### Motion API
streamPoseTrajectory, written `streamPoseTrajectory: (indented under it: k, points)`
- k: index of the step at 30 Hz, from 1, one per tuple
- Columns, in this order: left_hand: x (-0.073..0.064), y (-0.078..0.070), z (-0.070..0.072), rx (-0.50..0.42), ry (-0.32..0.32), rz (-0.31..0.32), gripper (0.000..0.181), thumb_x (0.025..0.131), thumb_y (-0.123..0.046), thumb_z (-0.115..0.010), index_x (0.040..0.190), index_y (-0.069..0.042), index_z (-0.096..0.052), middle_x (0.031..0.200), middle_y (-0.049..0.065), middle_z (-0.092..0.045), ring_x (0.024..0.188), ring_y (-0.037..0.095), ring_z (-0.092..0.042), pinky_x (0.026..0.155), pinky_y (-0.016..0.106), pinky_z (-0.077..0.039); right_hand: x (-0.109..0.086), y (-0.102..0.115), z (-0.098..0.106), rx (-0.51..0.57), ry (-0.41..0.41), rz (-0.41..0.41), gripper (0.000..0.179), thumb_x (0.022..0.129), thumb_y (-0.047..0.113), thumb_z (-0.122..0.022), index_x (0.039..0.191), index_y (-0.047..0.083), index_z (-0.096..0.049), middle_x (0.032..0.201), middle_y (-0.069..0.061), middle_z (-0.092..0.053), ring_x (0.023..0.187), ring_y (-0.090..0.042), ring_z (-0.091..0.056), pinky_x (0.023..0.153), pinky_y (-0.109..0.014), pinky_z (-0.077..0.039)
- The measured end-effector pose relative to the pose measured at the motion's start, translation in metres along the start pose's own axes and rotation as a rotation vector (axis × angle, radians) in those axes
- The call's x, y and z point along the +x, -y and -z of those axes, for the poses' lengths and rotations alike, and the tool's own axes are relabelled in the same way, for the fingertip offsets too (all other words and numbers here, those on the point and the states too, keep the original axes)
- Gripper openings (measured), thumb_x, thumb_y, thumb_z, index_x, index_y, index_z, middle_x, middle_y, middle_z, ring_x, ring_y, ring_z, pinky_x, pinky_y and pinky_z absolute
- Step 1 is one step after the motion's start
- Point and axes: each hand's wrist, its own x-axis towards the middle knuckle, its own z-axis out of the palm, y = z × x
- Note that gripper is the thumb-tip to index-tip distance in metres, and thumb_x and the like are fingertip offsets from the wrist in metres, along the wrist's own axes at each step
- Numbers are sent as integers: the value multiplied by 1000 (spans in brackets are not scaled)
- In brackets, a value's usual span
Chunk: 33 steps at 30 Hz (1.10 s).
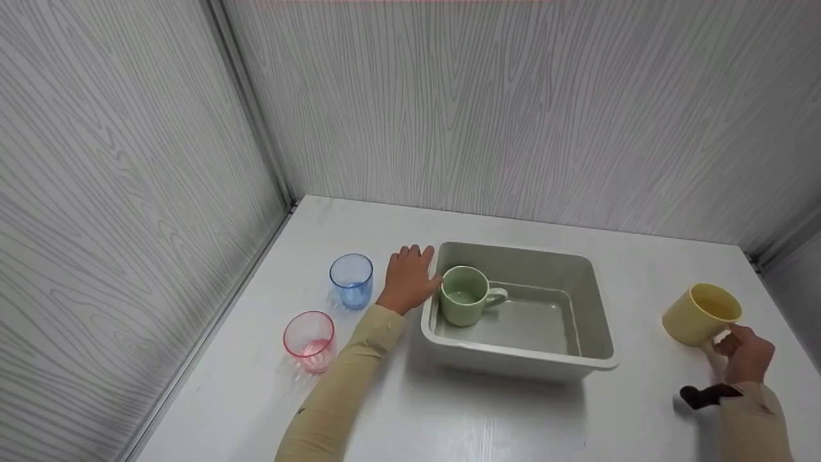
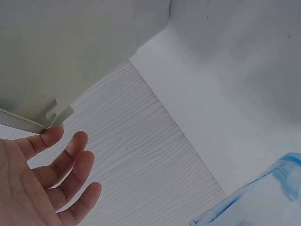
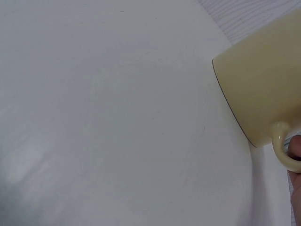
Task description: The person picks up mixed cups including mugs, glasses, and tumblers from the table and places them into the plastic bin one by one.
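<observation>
At the right of the head view, my right hand (image 1: pixel 747 354) grips the handle of a yellow mug (image 1: pixel 689 319). The mug is tilted; in the right wrist view, fingers pass through its handle (image 3: pixel 278 141). My left hand (image 1: pixel 408 281) is at the left side of a grey plastic bin (image 1: pixel 523 356), its fingers loosely spread. In the left wrist view the thumb of that hand (image 2: pixel 28 174) meets the bin's rim, and the fingers hold nothing. A green mug (image 1: pixel 463 314) stands upright inside the bin at its left end, handle pointing right.
Left of the bin, a blue clear glass (image 1: pixel 355 292) and a pink clear glass (image 1: pixel 314 353) stand on the white table (image 1: pixel 487 423). The blue glass is close to my left hand. Wood-grain panels (image 1: pixel 474 115) border the table at the back and sides.
</observation>
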Motion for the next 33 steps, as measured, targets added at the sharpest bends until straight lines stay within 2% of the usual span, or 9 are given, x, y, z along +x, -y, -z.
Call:
streamPoseTrajectory:
  k: [4, 11, 18, 25, 29, 33]
  points:
    - [0, 0, 0, 3, 22, 7, 45, 85, -37, -56, 120, -8, -54, 105, 15, -59, 99, 32, -54, 84, 45, -42, -3, 2, -1, -41, -26, 5, 43, 92, 8, -47, 51, 0, -58, 41, -5, -51, 39, -15, -49, 48, -22, -44]
    - [-1, -2, 3, 10, 47, 15, 48, 86, -36, -56, 125, -8, -53, 110, 17, -59, 103, 33, -53, 87, 46, -43, -6, 6, -3, 74, -29, 14, 44, 89, 0, -48, 45, -3, -48, 38, -5, -40, 38, -17, -39, 43, -25, -43]
    - [0, -3, 4, 27, 50, 19, 48, 87, -37, -56, 125, -9, -52, 110, 16, -59, 103, 32, -54, 87, 45, -43, -4, 7, -1, -8, -73, 32, 45, 88, 4, -49, 43, -3, -52, 37, -6, -48, 34, -15, -47, 41, -23, -43]
    - [-1, -3, 3, 28, 38, 12, 47, 86, -36, -57, 123, -8, -53, 108, 16, -59, 102, 32, -54, 86, 45, -43, -6, 8, 1, -62, -63, 24, 44, 89, 8, -50, 46, 0, -56, 39, -5, -52, 35, -14, -51, 41, -22, -43]
    - [-1, -2, 3, 27, 32, 6, 47, 86, -37, -56, 122, -8, -53, 107, 16, -59, 101, 32, -54, 85, 45, -43, -7, 11, 1, -26, -45, -2, 42, 90, 8, -50, 50, -1, -59, 40, -6, -53, 36, -16, -52, 43, -23, -45]
    - [0, -2, 2, 23, 24, 1, 46, 86, -37, -56, 121, -8, -53, 106, 16, -59, 100, 32, -54, 84, 45, -43, -4, 13, 1, -18, -52, 23, 43, 90, 8, -50, 50, -1, -60, 40, -6, -53, 36, -15, -53, 45, -22, -47]
